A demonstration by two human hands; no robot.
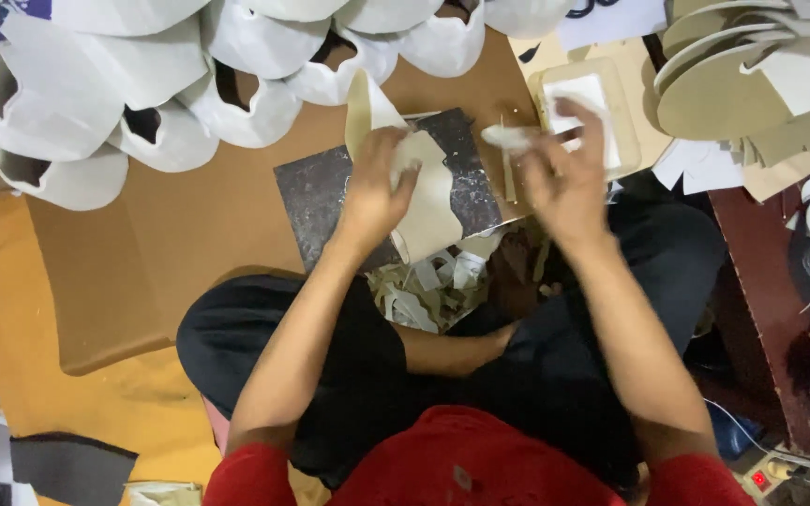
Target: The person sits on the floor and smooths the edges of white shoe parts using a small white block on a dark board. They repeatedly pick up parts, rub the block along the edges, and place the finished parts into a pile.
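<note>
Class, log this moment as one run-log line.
left hand: pressing cream shaped sheet on dark slab | right hand: raised, blurred, grip unclear

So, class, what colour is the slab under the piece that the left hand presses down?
Dark grey, mottled with pale specks: the slab, clearest in the head view.

The left hand presses a cream shoe-upper piece flat on a dark stone slab lying on brown cardboard. The right hand, blurred, holds a small white scrap just beside a shallow plastic tray. White shoe uppers lie piled beyond the slab, with trimmings heaped between the knees.
</note>
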